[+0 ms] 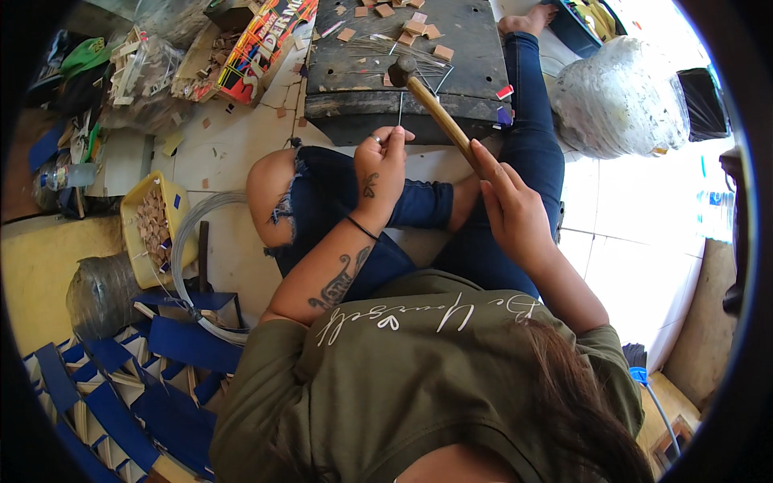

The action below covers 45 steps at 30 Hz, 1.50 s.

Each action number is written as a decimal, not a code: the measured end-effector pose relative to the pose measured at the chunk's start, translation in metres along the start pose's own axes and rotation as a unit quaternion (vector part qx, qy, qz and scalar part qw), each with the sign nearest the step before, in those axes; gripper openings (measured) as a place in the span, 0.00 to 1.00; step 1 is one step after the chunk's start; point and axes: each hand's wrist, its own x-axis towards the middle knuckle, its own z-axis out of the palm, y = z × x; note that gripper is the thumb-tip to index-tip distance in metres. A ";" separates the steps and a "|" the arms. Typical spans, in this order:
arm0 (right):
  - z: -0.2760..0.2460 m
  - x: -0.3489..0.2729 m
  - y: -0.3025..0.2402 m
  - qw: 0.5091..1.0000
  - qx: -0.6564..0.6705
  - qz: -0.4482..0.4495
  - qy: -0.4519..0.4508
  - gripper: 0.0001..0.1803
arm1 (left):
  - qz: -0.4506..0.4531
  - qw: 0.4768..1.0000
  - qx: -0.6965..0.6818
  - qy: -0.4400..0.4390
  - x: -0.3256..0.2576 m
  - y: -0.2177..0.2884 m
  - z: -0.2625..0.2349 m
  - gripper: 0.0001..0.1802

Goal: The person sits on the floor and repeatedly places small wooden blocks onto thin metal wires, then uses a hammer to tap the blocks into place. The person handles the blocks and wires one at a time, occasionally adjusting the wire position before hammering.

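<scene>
Wooden-handled hammer [441, 117] gripped in your right hand [514, 205], you pinch a thin wire [401, 109] in your left hand [382, 171] by the black table's [479, 60] near edge.

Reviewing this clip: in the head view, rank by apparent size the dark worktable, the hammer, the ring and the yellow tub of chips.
Largest to smallest, by visible area:
1. Dark worktable
2. Yellow tub
3. Hammer, its handle partly covered by the right hand
4. Ring
</scene>
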 end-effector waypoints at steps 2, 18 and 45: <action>0.002 0.002 0.000 1.000 -0.015 0.013 -0.016 0.32 | 0.003 1.000 -0.003 -0.001 -0.001 0.000 0.000 0.12; 0.005 -0.009 0.005 0.999 -0.011 0.016 -0.028 0.34 | -0.017 1.000 -0.019 -0.003 0.000 0.002 0.002 0.13; 0.011 -0.004 -0.002 0.998 0.055 0.011 0.022 0.30 | -0.036 0.998 -0.043 -0.016 0.000 0.008 0.001 0.14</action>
